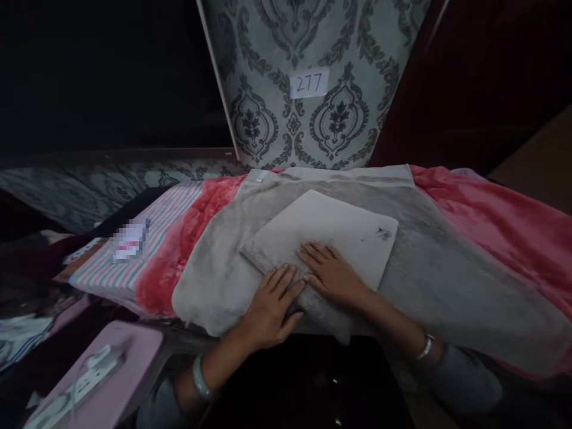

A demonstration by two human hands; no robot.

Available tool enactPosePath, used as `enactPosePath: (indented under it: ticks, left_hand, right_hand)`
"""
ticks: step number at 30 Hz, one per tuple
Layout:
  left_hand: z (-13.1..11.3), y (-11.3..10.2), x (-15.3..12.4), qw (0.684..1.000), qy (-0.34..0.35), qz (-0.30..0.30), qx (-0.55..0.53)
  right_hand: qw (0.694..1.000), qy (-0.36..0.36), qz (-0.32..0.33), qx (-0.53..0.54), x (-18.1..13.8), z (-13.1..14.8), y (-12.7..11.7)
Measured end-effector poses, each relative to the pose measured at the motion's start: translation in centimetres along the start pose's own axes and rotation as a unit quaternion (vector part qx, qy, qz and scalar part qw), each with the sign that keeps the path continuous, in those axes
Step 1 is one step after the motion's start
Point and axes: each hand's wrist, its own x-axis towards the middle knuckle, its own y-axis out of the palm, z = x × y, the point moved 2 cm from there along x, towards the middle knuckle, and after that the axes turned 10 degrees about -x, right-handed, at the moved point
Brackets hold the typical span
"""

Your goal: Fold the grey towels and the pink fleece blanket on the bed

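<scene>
A pale, flat, four-cornered piece [333,223] with a small dark mark near its right corner lies on a grey plush cloth [214,268]. I cannot tell what kind of thing it is. Along its near edge runs a grey, fuzzy strip that looks like folded cloth. My left hand [270,310] rests on this strip, fingers stretched out. My right hand [335,277] lies flat across the pale surface and the strip, with its fingers spread. The two hands nearly touch at the fingertips, and neither grips anything.
Red plush fabric [473,202] lies under the grey cloth. On the left are a striped cloth [156,220] and a blurred-out packet [129,241]. A pink stool [129,351] holds a white power strip [92,381]. A large dark screen [111,77] stands behind.
</scene>
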Motion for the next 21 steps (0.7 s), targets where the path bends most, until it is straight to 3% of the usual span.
enactPosePath:
  ticks: [3,7,10,16,21]
  left_hand:
    - [2.3,-1.2,1.0,0.999,-0.035,0.0,-0.003]
    - [6.5,-2.0,1.6,0.987,-0.154,0.025,0.046]
    - [8.7,-2.1,0.8,0.975,-0.212,0.039,0.062]
    - [10.3,-2.2,-0.4,0.969,-0.228,0.039,0.082]
    - [10.8,-2.3,0.0,0.97,-0.226,0.009,0.086]
  right_hand:
    - [1.0,-0.01,0.004,0.004,-0.6,0.7,-0.2]
    - [0.998,-0.064,-0.023,-0.005,-1.1,2.3,-0.1]
    - [0.997,-0.06,-0.037,-0.009,-1.3,2.8,0.3]
    - [0.998,-0.018,-0.058,-0.006,-2.7,3.2,0.4]
    - [0.995,0.048,-0.083,0.036,-7.4,2.8,0.5]
